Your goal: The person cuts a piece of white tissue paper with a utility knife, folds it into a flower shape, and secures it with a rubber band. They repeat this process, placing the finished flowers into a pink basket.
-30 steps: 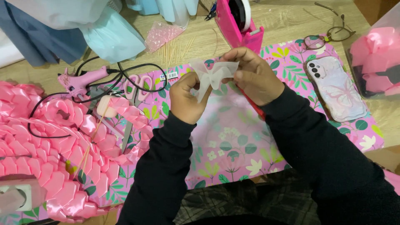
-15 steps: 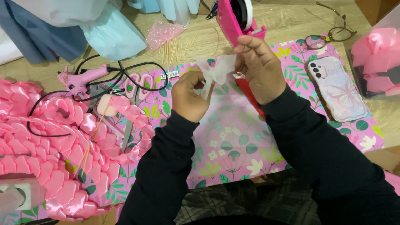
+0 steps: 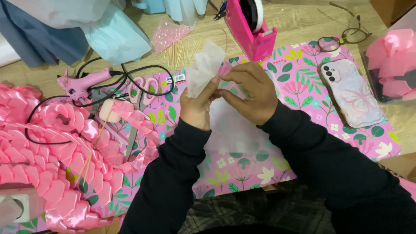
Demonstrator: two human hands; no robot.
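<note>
Both hands meet over the flowered mat: left hand and right hand pinch a white paper scrap; tape dispenser at twelve o'clock.

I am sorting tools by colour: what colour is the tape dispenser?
The tape dispenser is bright pink, seen in the head view.
</note>
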